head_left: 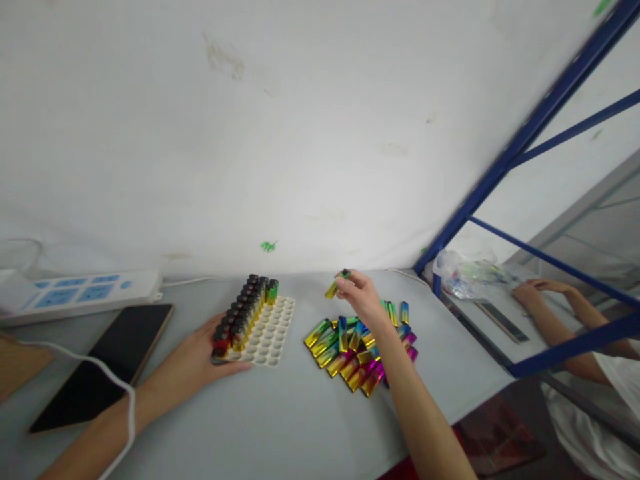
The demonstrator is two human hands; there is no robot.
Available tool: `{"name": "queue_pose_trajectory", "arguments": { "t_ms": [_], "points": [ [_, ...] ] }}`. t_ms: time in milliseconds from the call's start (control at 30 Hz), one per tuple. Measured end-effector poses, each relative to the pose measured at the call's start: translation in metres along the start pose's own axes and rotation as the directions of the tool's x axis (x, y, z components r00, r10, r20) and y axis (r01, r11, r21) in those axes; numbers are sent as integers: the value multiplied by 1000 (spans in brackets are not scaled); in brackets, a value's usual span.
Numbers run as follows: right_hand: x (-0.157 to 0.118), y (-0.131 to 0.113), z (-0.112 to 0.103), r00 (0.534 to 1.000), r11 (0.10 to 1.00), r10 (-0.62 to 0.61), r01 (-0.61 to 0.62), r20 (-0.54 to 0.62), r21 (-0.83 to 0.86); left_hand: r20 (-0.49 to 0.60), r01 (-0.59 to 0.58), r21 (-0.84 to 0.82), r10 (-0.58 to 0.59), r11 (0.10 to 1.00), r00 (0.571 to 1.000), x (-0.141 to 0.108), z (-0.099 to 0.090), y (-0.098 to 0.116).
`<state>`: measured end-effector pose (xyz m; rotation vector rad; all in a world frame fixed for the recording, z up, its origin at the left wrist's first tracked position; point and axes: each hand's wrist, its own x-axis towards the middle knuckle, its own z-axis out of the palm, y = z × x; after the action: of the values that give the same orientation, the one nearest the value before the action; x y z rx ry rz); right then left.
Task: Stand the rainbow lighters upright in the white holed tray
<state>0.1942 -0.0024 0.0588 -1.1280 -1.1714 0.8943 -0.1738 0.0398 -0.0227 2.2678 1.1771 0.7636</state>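
My right hand (357,293) is raised over the table, its fingertips pinching a shiny gold-and-green battery (331,290) that is tilted. Below and to the right lies a loose pile of batteries (345,353) in metallic gold, green, blue and magenta, partly hidden by my right forearm. My left hand (213,350) grips the near left corner of a white tray (273,337) with round holes, thumb along its front edge. Dark-topped batteries (245,303) stand upright in the tray's left rows, and a green one (272,291) stands at the far end of another row.
Left of the tray lie a black phone-like slab (103,367) and a white power strip (85,293); a white cable (123,380) crosses my left forearm. A blue metal frame (500,173) rises at the right. Beyond it are another person's hands (543,290) and plastic bags (463,277).
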Motion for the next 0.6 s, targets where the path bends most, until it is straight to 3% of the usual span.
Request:
{"name": "queue_pose_trajectory", "arguments": {
  "t_ms": [133,267,400,600],
  "points": [
    [6,-1,50,999,974,-20,29,-43,223,52,-24,7,24,1000,998,1,-4,1],
    [-2,1,84,993,966,-3,-26,115,257,83,-39,-13,40,999,996,-1,-5,7],
    [-16,8,99,979,990,10,-38,203,138,91,-18,-34,21,999,996,-1,-10,17],
    [-31,11,113,999,972,-34,36,15,-231,89,-20,-67,26,998,996,-1,-15,23]
  ]
}}
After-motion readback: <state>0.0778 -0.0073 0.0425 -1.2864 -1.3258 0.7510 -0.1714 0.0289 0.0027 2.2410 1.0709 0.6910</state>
